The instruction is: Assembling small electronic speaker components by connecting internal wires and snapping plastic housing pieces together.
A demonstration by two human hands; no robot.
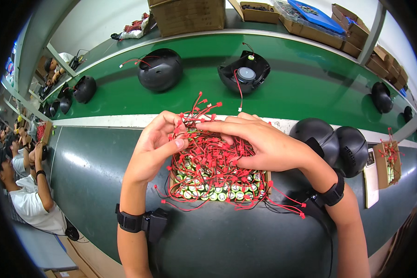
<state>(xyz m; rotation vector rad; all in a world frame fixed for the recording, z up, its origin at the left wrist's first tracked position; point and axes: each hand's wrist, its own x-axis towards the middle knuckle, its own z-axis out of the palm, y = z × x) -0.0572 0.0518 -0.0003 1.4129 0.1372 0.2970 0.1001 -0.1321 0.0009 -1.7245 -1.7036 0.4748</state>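
A shallow cardboard box [269, 180] on the bench holds rows of green-wrapped cylindrical batteries [213, 194]. Over them lies a dense tangle of thin red and black wires [208, 150] ending in small red plugs. My left hand [155, 146] is at the box's left far corner, fingers and thumb curled around some of the plug-ended leads; exactly which ones is hard to make out. Across the right far part of the tangle stretches my right hand [264, 141], its fingers extended and thumb apart, resting on the wires. Several leads spill over the near edge.
Beyond the box runs a green conveyor belt [199, 55] with open black round shells [160, 69], one holding a speaker [246, 75]. More black shells [315, 139] sit to my right, beside another box of batteries [388, 162]. People [32, 199] work at the left.
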